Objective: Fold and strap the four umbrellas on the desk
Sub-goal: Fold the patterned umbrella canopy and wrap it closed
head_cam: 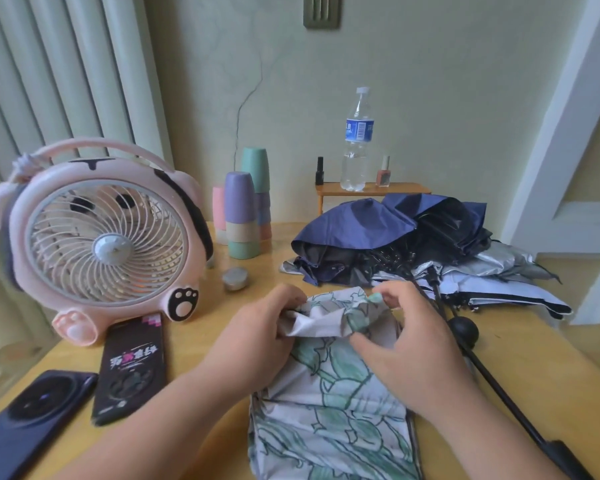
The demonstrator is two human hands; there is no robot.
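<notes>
Both hands grip the far end of the floral umbrella (329, 410), which lies flat on the wooden desk (194, 344) and runs from the hands back toward the person. The left hand (257, 327) has its fingers curled around a bunched fold of the canopy fabric. The right hand (409, 344) pinches the same fold between thumb and fingertips, with the remaining fingers loosely bent.

Just beyond the right hand, a navy umbrella (354, 223) lies unfolded in a heap with black fabric, on top of a silver-lined umbrella (499, 292). A black shaft with a round knob (463, 329) passes just right of the right hand.

Left of the left hand stand a pink desk fan (101, 237) and two phones (132, 365). Beyond the left hand are a small round tin (235, 278) and stacked pastel cups (243, 216). Farther back, a low wooden shelf (371, 188) carries a water bottle (357, 140). A pale green wall (430, 81) backs the desk, with a curtain (49, 81) at far left.
</notes>
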